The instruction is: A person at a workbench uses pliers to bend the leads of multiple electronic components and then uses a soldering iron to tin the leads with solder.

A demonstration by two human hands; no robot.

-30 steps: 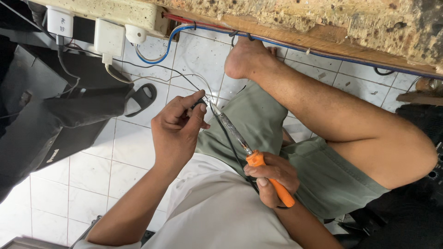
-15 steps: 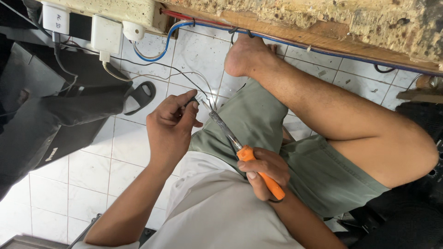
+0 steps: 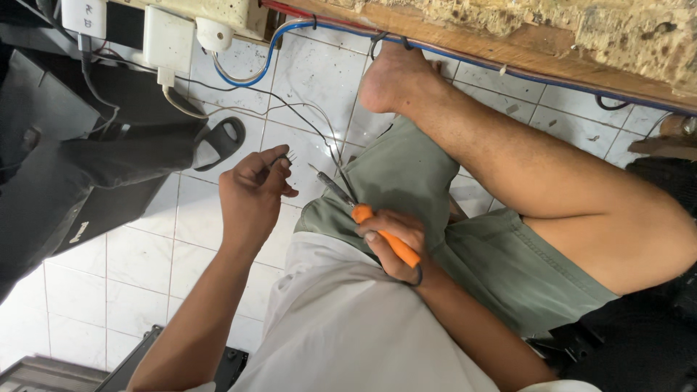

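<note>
The small pronged part [image 3: 289, 156] looks light and its thin pins probably bend easily, so it is best held by its body. The left hand [image 3: 250, 196] pinches it at the fingertips, above the white floor tiles [image 3: 138, 254]. The right hand [image 3: 396, 243] is closed around the orange-handled tool [image 3: 367, 221], tip just beside the part.

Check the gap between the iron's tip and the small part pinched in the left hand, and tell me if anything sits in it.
Nothing visible does. The iron, held in the right hand, points its tip toward the part in the left hand; only bare floor tile shows behind the gap.
</note>
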